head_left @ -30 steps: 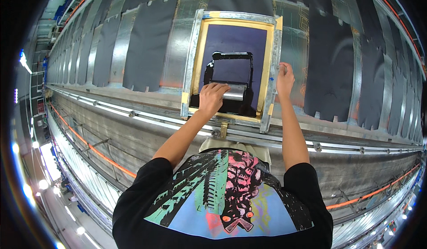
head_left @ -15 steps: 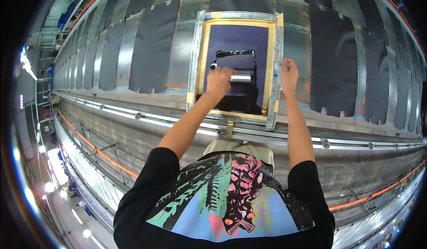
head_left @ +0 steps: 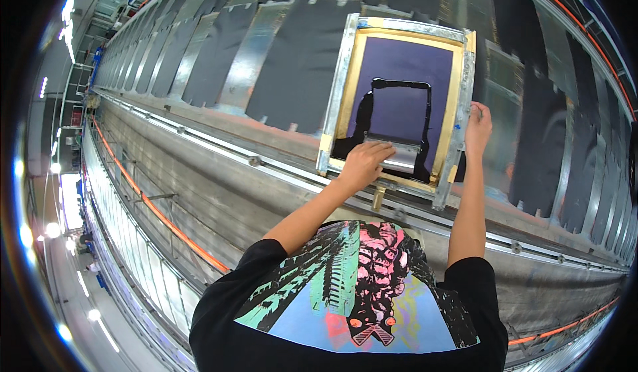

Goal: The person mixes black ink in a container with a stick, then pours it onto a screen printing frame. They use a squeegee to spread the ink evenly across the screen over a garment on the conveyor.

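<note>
A metal screen-printing frame (head_left: 469,66) lies on the long table before me, its purple mesh (head_left: 407,58) bordered with yellow tape. Glossy black ink (head_left: 401,83) marks a rough rectangle on the mesh and pools at the near left. My left hand (head_left: 364,164) is closed on a silver squeegee (head_left: 403,157), which rests across the near part of the mesh. The fingers cover the squeegee's left end. At the frame's right bar, my right hand (head_left: 478,127) has its fingers curled against the outer edge, closed on it.
Dark grey fabric panels (head_left: 299,59) lie in rows along the table on both sides of the frame. A metal rail (head_left: 266,166) with small fittings runs along the near edge. A brass-coloured bracket (head_left: 378,199) sits under the frame's near side. Beyond the walkway runs an orange bar (head_left: 153,204).
My left hand has drawn the squeegee toward me, from mid-mesh to the near end. The right hand stays at the right bar. The whole view has turned, shifting the frame rightward.
</note>
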`<state>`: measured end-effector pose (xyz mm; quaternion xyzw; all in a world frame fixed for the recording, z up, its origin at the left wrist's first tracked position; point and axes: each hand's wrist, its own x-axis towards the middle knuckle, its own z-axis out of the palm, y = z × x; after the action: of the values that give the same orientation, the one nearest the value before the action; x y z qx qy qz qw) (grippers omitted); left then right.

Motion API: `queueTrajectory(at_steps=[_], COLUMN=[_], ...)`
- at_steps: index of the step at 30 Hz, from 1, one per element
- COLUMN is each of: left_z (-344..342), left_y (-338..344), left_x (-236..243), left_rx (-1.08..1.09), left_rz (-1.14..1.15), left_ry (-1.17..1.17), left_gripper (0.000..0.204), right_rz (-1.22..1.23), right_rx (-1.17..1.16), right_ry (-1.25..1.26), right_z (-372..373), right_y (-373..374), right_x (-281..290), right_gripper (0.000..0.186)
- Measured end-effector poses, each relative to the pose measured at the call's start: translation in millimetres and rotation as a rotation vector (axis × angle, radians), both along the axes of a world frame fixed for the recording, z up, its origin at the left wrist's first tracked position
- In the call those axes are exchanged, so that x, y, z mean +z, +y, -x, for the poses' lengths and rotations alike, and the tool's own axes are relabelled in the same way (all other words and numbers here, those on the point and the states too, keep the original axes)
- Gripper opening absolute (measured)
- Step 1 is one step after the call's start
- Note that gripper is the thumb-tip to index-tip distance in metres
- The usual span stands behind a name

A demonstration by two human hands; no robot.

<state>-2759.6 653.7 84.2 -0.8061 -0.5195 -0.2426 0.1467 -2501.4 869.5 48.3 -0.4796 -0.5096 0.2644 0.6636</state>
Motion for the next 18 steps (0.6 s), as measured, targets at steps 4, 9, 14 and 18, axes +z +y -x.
queueTrajectory(at_steps=[4,9,14,18], left_z=[27.3,60.9,63.6,64.2], left_y=[3.4,-0.2,-18.6,-25.1], left_x=[21.2,43.3,18.4,8.4], left_rx=[0.063,0.115,0.165,0.165], left_rz=[-0.013,-0.015,-0.056,-0.094], left_ry=[0.009,0.04,0.056,0.056], left_gripper=[0.054,0.05,0.051,0.053], right_rz=[-0.171,-0.115,-0.027,-0.014], right_rx=[0.005,0.068,0.108,0.105], right_ry=[0.04,0.154,0.119,0.092], right_z=[41.3,84.9,84.4,81.4], right_y=[5.5,-1.9,-11.9,3.7], right_x=[4.7,8.5,-4.0,4.5], right_gripper=[0.022,0.02,0.019,0.02])
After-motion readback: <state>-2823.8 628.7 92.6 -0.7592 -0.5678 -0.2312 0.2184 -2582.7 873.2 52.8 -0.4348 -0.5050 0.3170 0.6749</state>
